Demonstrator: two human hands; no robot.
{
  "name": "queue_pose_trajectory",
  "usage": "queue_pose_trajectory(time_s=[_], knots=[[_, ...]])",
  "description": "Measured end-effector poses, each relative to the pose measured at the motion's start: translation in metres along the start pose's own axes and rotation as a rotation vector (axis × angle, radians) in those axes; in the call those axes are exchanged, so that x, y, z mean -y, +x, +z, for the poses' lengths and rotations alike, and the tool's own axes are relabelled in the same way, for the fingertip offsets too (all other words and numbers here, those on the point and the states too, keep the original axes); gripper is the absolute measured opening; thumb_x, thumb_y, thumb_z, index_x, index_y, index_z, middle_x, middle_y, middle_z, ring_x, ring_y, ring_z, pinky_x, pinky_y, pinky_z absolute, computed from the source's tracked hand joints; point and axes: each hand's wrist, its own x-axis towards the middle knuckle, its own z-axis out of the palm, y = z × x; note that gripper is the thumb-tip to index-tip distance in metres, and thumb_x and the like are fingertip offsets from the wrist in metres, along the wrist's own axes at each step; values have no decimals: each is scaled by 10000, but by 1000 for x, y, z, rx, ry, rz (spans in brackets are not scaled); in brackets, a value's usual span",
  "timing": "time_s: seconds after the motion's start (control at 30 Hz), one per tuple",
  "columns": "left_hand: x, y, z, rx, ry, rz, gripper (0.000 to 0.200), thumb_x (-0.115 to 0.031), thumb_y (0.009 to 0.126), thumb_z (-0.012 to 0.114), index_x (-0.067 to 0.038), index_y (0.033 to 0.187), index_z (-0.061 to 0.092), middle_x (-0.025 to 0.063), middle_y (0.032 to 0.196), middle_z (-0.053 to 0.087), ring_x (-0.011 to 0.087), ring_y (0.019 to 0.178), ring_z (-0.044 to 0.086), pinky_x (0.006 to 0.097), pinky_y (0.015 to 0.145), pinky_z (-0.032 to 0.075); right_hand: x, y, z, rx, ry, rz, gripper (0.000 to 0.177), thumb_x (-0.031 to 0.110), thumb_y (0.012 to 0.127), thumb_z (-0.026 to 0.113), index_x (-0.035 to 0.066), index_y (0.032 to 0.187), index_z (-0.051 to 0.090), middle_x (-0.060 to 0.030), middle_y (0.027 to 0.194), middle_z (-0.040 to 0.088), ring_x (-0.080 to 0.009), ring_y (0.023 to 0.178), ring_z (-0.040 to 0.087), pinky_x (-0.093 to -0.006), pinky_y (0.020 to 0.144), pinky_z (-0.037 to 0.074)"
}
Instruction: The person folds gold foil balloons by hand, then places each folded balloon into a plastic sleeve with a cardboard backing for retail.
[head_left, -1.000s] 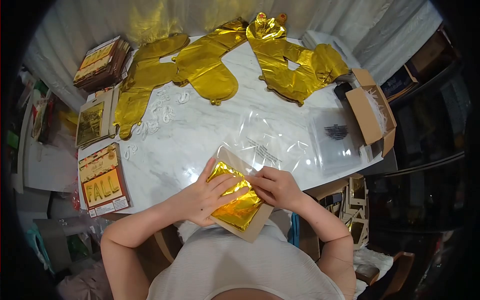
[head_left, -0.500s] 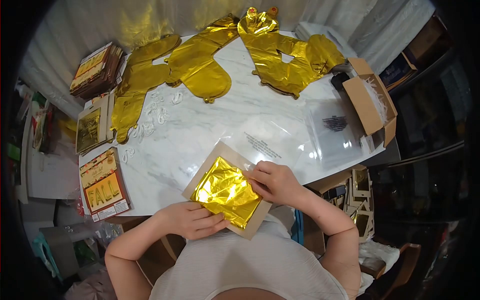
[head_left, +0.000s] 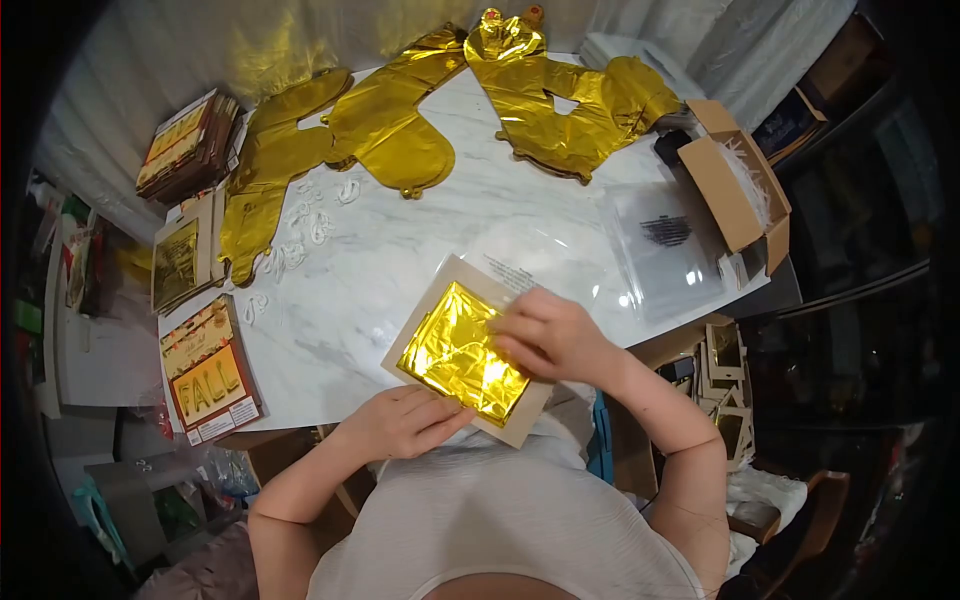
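Observation:
A folded gold foil packet [head_left: 465,352] lies on a tan cardboard sheet [head_left: 432,300], tilted at the table's near edge. My left hand [head_left: 405,422] rests at the lower left edge of the sheet, with its fingertips on the foil and its thumb side underneath hidden. On the packet's right side, my right hand [head_left: 550,338] has its fingers bent and pressed together against the foil. A clear plastic bag [head_left: 540,265] with printed text lies just behind the sheet.
Flat gold foil balloons [head_left: 400,140] span the table's back. White string coils [head_left: 300,225] lie left of centre. FALL packages [head_left: 212,370] and card stacks [head_left: 185,150] line the left. Clear bags [head_left: 665,250] and an open cardboard box [head_left: 735,190] stand right.
The cardboard sheet and foil have shifted slightly up and to the right in view. Both hands have moved with them, and my right hand is now more over the foil.

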Motion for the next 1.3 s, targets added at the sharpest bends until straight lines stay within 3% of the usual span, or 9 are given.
queue_pose_trajectory(time_s=[0.03, 0.07, 0.13, 0.17, 0.3, 0.37, 0.83, 1.07, 1.3], knots=[[1, 3, -3, 5, -27, -6, 416, -97, 844, 725, -73, 1258, 758, 21, 1125, 704, 154, 920, 702, 279, 798, 588, -3, 6, -4, -5, -30, 24, 419, 185, 954, 748, 74, 1356, 699, -146, 1285, 683, -344, 1176, 682, -439, 984, 564], [2, 6, -4, 11, -53, -9, 418, -87, 842, 725, -55, 1257, 754, 32, 1119, 701, 171, 926, 706, 292, 802, 593, -5, 12, -6, -8, -30, 24, 419, 185, 954, 748, 74, 1356, 699, -146, 1285, 683, -344, 1176, 682, -439, 984, 564], [3, 6, -2, 26, -65, -12, 417, -84, 844, 723, -40, 1257, 749, 41, 1115, 697, 184, 935, 705, 306, 814, 593, -8, 21, -7, 66, -198, -44, 625, 277, 1008, 695, 82, 1577, 523, -175, 1621, 492, -374, 1526, 436, -515, 1236, 378], [3, 5, -2, 40, -79, -20, 417, -82, 845, 721, -25, 1257, 743, 50, 1110, 693, 197, 943, 703, 320, 826, 593, -15, 19, -1, 235, -134, 31, 740, 355, 1050, 623, 78, 1679, 347, -148, 1769, 278, -349, 1644, 228, -552, 1319, 212], [1, 12, 4, 41, -135, -85, 420, -85, 839, 727, -27, 1254, 742, 52, 1102, 689, 197, 968, 696, 338, 842, 586, -19, 16, 8, 250, -198, -12, 727, 372, 1073, 571, 58, 1683, 331, -146, 1756, 310, -347, 1628, 278, -543, 1320, 207], [-1, 14, 9, -17, -130, -155, 349, -68, 825, 775, -79, 1174, 789, 20, 1088, 697, 186, 883, 695, 329, 736, 573, -18, 15, 8, 236, -201, -16, 727, 366, 1069, 580, 59, 1681, 336, -145, 1753, 318, -345, 1626, 283, -542, 1319, 211], [-1, 60, 33, -72, -67, -382, 307, -65, 857, 739, -80, 1158, 795, 50, 1087, 697, 207, 931, 717, 313, 720, 598, -18, 14, 7, 210, -135, -45, 657, 383, 1081, 556, 83, 1648, 416, -141, 1712, 397, -337, 1602, 341, -520, 1321, 233], [-8, 59, 42, -112, -137, -490, 233, -79, 877, 781, -70, 1110, 787, 64, 1108, 691, 217, 940, 718, 339, 719, 602, -23, 17, -1, 255, -36, -135, 703, 329, 991, 607, 118, 1642, 446, -135, 1718, 396, -343, 1597, 356, -530, 1316, 242], [-8, 31, 10, -11, -102, -451, 482, -180, 843, 863, -40, 1274, 699, 116, 1255, 648, 316, 1132, 668, 403, 913, 597, 1, 21, -1, 217, -229, -170, 756, 328, 858, 721, 151, 1570, 539, -115, 1678, 452, -368, 1566, 399, -632, 1293, 235]])
